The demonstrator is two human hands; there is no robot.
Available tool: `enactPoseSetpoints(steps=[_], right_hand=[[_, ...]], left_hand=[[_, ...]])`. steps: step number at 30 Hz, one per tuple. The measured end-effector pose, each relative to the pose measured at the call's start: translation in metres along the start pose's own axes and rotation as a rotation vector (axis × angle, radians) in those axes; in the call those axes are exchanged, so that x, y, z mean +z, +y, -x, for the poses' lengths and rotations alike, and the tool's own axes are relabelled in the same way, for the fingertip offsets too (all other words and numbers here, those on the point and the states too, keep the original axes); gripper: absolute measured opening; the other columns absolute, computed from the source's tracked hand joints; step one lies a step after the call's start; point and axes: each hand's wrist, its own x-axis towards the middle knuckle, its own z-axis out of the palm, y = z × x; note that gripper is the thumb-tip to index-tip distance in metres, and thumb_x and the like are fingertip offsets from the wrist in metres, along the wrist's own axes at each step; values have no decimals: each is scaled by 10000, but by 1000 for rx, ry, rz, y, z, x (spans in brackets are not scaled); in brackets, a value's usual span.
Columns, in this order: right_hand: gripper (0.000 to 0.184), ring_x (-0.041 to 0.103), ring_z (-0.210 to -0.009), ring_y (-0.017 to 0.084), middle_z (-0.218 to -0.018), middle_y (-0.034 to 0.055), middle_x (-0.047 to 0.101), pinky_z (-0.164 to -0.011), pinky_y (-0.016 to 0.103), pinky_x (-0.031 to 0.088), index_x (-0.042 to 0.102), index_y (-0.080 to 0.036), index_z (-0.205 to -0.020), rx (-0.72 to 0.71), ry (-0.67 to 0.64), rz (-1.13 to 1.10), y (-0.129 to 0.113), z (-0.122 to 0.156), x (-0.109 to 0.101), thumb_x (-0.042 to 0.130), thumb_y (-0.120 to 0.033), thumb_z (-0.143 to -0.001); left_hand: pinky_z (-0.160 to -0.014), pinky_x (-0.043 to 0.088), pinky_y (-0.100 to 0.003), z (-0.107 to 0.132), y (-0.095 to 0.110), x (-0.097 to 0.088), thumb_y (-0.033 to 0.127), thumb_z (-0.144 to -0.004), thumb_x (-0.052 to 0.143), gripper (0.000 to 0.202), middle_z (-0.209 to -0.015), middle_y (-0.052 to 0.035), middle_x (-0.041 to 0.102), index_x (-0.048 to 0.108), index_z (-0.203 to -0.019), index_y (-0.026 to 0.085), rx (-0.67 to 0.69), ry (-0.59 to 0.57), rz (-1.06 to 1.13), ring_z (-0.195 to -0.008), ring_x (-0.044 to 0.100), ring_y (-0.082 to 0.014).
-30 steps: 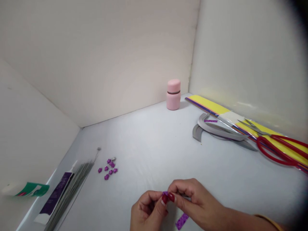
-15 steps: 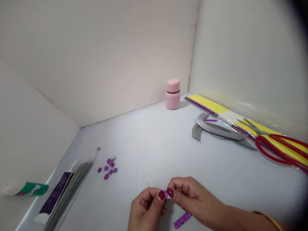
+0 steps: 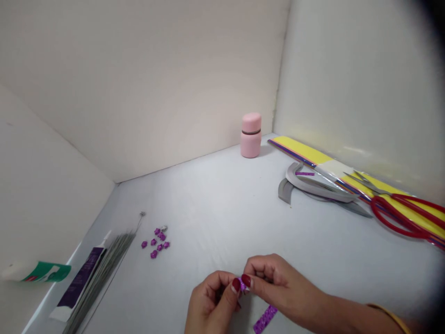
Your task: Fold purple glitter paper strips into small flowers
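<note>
Pinching the purple piece (image 3: pixel 242 284) from both sides, the two hands meet low in the view, just above the surface (image 3: pixel 208 208). The left hand (image 3: pixel 212 304) has it between thumb and fingertip; the right hand (image 3: pixel 278 288) nips its other edge the same way, the two thumbnails almost touching.

What has just changed is small: a second ago the piece was mostly covered by the thumbs, then a white patch opened beside the right thumb, and now more of the shiny purple face shows, with a sliver of white at its lower edge. The hands have hardly moved. I read this as the piece being turned or pressed between the fingertips, its shaping still under way, since neither hand has let go.

A purple strip (image 3: pixel 265 319) shows below the right hand, its upper end hidden; whether it joins the piece I cannot tell. The purple stars (image 3: pixel 153 254) lie loosely grouped to the left, well apart from the hands, with the wires (image 3: pixel 104 273) and tube (image 3: pixel 80 278) beyond them. On the right, the scissors (image 3: pixel 412 205) rest across the packet (image 3: pixel 330 168), near the grey strips (image 3: pixel 313 186), all unheld.
</note>
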Motion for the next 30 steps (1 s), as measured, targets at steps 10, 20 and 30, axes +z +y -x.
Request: enactPoseSetpoints(steps=[10,20,30], right_hand=[[373,330,-521,72,-550,-56,402,-445,194,274,535,-133,-666,-25,18,24,0,2,2,557,-484,-792],[240,470,-557,101,-612,-9,536,-461,201,453,622,-127,-742,-64,69,178,1,4,3,497,-314,-827],[183,433,-525,73,-579,-28,506,-446,167,427,606,-118,-729,10,92,41,4,3,6,529,-266,-804]], left_hand=[[-479,339,-161,-2,-4,3,468,-521,778,357,-454,24,562,661,-568,134,-49,70,72,-458,461,-69],[-474,349,-196,-2,-17,0,466,-674,627,321,-531,-20,596,636,-624,149,104,140,-206,-484,478,-111],[-475,338,-188,-1,-10,-1,429,-647,641,289,-496,-4,585,624,-600,144,43,136,-171,-464,465,-99]])
